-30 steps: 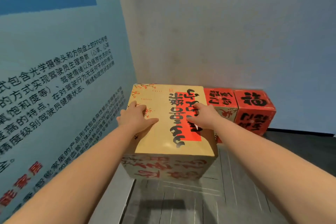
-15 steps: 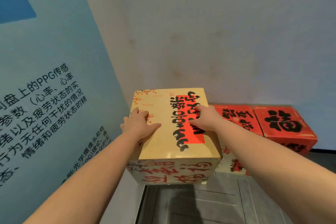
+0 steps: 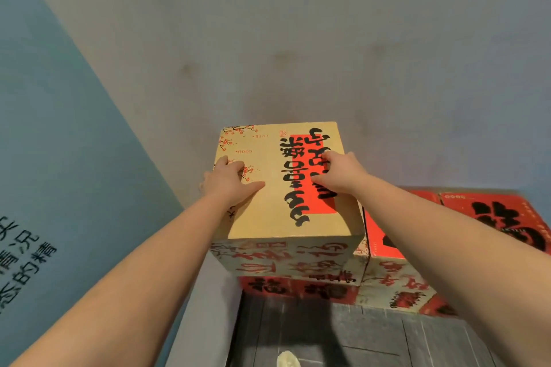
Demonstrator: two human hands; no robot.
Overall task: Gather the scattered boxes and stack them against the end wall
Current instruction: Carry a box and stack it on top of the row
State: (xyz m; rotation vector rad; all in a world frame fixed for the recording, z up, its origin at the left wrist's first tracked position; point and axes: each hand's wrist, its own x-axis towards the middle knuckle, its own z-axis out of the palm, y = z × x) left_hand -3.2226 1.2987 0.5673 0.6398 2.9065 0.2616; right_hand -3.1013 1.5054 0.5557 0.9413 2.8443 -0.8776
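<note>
A tan cardboard box point(image 3: 268, 211) with black calligraphy and a red stripe on top sits in the corner against the grey end wall point(image 3: 328, 53). My left hand point(image 3: 231, 183) grips its upper left edge, thumb lying on the top face. My right hand point(image 3: 340, 173) presses down on the top over the red stripe. Beneath it a red box point(image 3: 298, 289) shows at floor level. To the right stand a cream and red box point(image 3: 387, 274) and a red box point(image 3: 507, 217), side by side along the wall.
A blue printed wall panel point(image 3: 59, 173) runs along the left. Dark grey floor planks point(image 3: 328, 337) lie in front of the boxes. The tip of a pale shoe point(image 3: 287, 360) shows at the bottom edge.
I have come closer to the corner and the tan box has gone toward the end wall, now over a red box below it. Both hands stay on the box.
</note>
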